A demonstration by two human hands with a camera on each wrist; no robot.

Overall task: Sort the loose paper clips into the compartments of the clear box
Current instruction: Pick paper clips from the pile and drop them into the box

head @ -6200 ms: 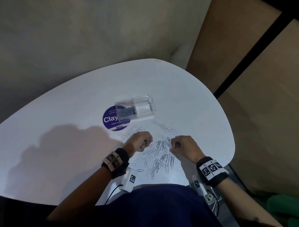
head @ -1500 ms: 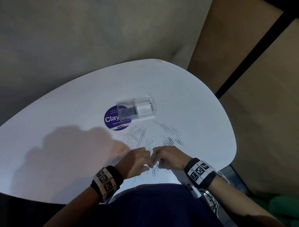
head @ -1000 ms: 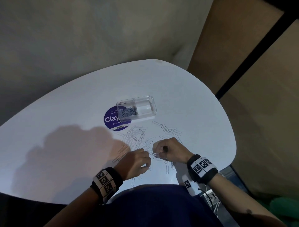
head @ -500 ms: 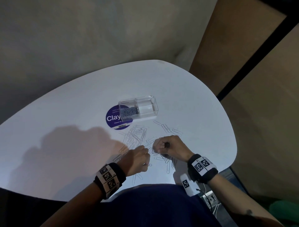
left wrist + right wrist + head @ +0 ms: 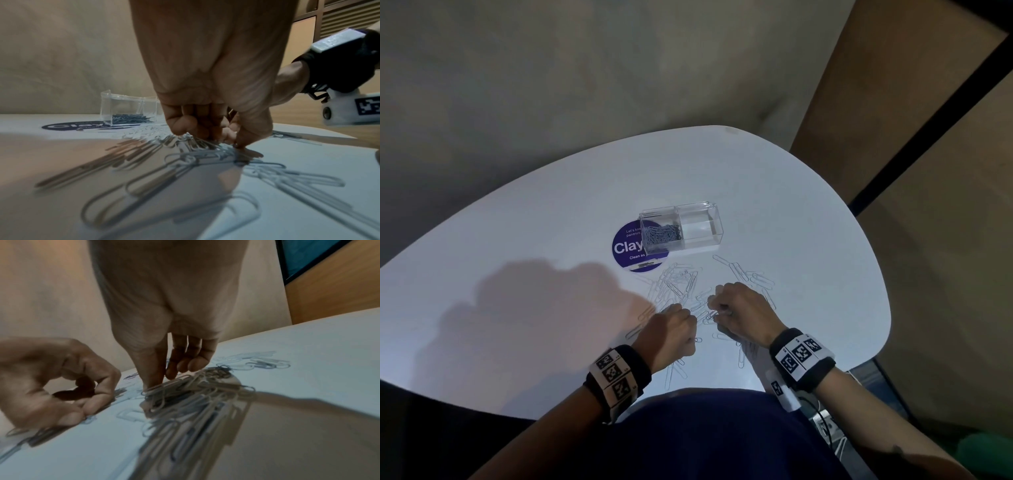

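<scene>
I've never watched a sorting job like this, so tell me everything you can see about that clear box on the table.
The clear box is a small rectangular container of what looks like transparent plastic, standing upright on the white table, open at the top as far as the views show. A clear divider splits it into two compartments: the left one holds a heap of small paper clips, the right one looks empty. Its left end overlaps a round purple sticker. Neither hand touches it.

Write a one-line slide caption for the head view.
Both hands, left and right, pick among loose paper clips on a white table; clear box holds clips in one compartment.
</scene>
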